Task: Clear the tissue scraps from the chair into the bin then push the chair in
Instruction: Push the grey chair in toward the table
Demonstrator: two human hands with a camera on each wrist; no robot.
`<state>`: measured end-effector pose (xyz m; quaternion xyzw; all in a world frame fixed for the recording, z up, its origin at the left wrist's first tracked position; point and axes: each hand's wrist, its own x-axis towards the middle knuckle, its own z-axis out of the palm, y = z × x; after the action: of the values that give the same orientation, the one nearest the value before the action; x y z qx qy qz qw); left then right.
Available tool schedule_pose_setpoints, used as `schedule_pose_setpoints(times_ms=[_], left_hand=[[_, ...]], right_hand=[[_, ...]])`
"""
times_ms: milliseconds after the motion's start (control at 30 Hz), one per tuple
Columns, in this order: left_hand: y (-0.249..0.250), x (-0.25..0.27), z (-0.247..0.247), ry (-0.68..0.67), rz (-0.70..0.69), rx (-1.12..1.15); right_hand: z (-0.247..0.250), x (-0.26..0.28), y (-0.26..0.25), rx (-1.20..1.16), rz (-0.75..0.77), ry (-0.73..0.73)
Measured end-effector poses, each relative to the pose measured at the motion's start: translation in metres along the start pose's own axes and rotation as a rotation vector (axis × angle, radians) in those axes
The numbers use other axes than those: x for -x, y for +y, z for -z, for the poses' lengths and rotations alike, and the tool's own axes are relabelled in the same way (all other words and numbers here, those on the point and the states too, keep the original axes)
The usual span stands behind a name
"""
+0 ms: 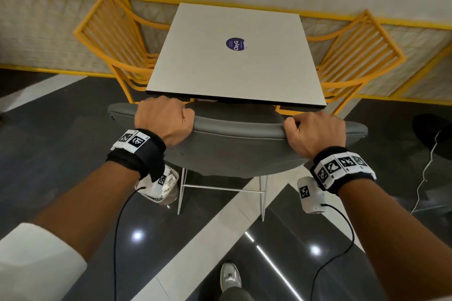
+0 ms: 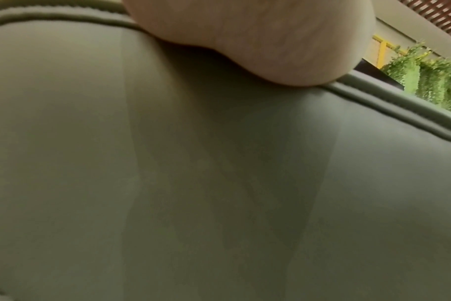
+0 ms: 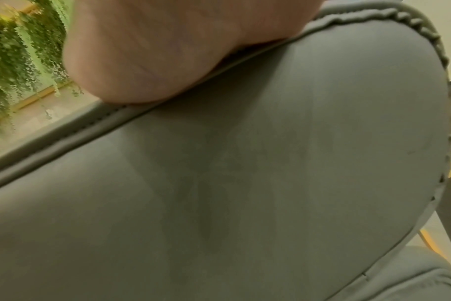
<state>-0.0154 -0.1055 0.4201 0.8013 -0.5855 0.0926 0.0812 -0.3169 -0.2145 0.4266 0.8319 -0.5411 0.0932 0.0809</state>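
A grey padded chair (image 1: pixel 234 146) stands at the near edge of the white square table (image 1: pixel 234 63), its seat mostly under the tabletop. My left hand (image 1: pixel 163 118) grips the top of the backrest on the left, fingers curled over the rim. My right hand (image 1: pixel 316 131) grips the same rim on the right. Both wrist views are filled by the grey chair back (image 2: pixel 219 173) (image 3: pixel 232 173), with the heel of each hand (image 2: pixel 258 36) (image 3: pixel 154 51) on the piped rim. A clear bin (image 1: pixel 162 188) holding white tissue scraps stands on the floor behind my left wrist. The seat is hidden.
Two yellow slatted chairs (image 1: pixel 115 39) (image 1: pixel 357 56) flank the table at left and right. A yellow-framed low wall (image 1: pixel 36 36) runs behind. The floor is dark glossy tile with white stripes (image 1: pixel 212 234). My shoe (image 1: pixel 230 276) is below. A white cable (image 1: pixel 425 171) lies at right.
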Motion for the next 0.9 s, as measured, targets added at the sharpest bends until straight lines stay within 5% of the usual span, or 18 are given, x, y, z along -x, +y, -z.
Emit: schedule_pose_setpoints(times_ms=[900], left_hand=[[0.002,-0.094,-0.027,0.059,-0.009,-0.026]], right_hand=[[-0.026,-0.104,0.014,-0.056,-0.008,0.014]])
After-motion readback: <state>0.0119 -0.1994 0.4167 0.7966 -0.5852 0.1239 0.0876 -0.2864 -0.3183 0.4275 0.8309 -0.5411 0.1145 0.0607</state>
